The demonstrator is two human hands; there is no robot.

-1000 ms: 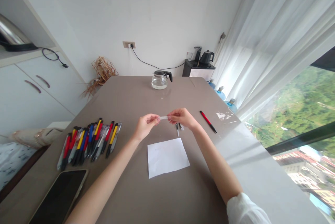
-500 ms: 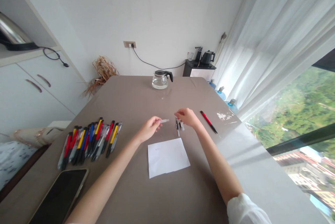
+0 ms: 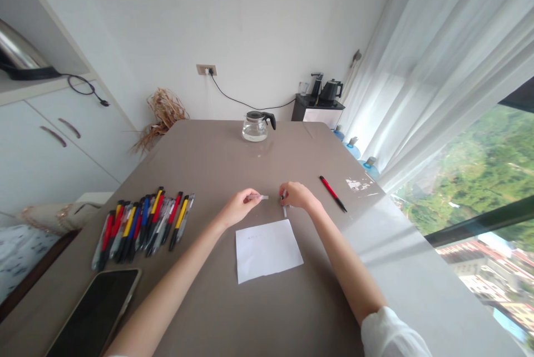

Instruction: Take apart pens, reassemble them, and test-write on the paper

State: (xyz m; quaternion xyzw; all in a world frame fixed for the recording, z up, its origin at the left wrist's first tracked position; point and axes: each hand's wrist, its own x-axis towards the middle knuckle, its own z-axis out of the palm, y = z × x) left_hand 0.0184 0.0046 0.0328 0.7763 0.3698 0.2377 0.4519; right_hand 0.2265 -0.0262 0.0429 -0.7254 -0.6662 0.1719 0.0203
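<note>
Pinched in my left hand is a short whitish, see-through pen barrel, its free end pointing right. My right hand is low over the table just across from it, fingers closed on a small dark-and-clear pen part. Under and beside these fingers lie other small pen parts, mostly covered by the hand; one thin piece shows below them. A sheet of white paper with a faint mark near its upper left lies nearer to me.
Several red, yellow, blue and clear pens lie in a row at left, behind a phone. One red-and-black pen lies at right. A glass pot stands at the table's far edge. White curtains hang at right.
My right hand has moved down onto the small pen parts and closed on one. The left hand has shifted slightly down and left, still holding the barrel.
</note>
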